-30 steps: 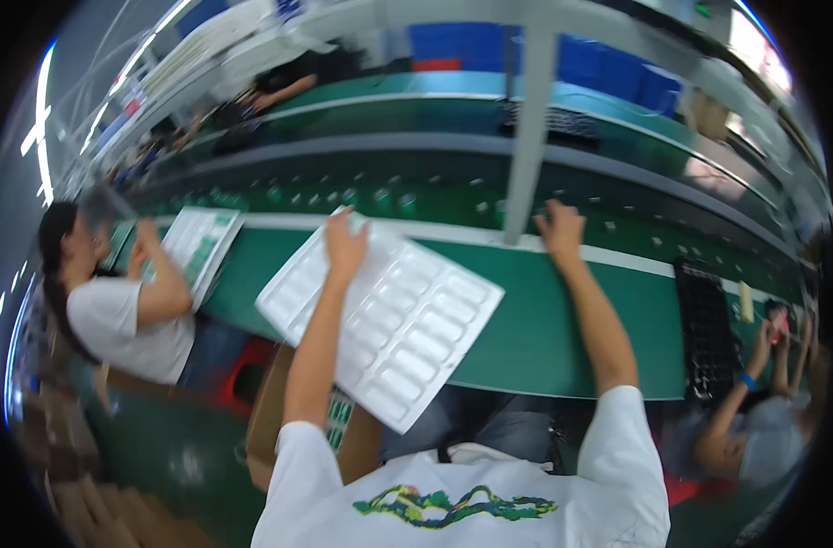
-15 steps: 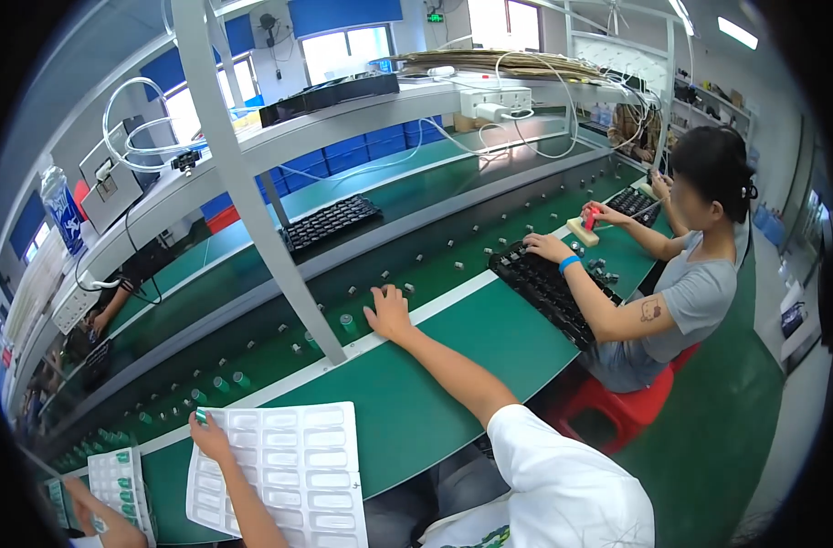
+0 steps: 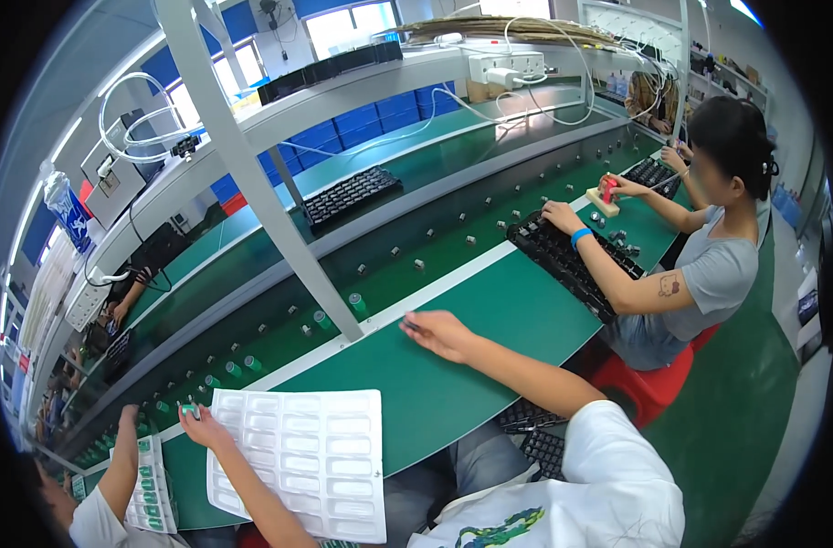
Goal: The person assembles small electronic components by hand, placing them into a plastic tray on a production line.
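Observation:
My left hand [image 3: 211, 431] pinches a small green and silver cylinder [image 3: 190, 411] beside the left edge of a white moulded tray [image 3: 377, 457]. Rows of oblong hollows in this tray look unfilled; it lies on the green bench in front of me. To the right, my right hand [image 3: 442, 334] is over the green worktop with its fingertips closed on a small dark piece, too small to name. Several green cylinders, one of them [image 3: 356, 302] just behind the white strip, stand on the conveyor belt.
Small silver parts [image 3: 419, 265] dot the belt. A slanting white post [image 3: 270, 219] rises between my hands. At left, a co-worker's arm [image 3: 121, 466] reaches past a tray of green cylinders [image 3: 147, 498]. At right, a co-worker handles a black keyboard-like frame [image 3: 563, 260] and a red-handled tool [image 3: 607, 189].
My right hand has drawn back from the belt to above the worktop, a small dark piece now in its fingertips. My left hand still holds the cylinder. The co-worker's left-side arm has reached forward.

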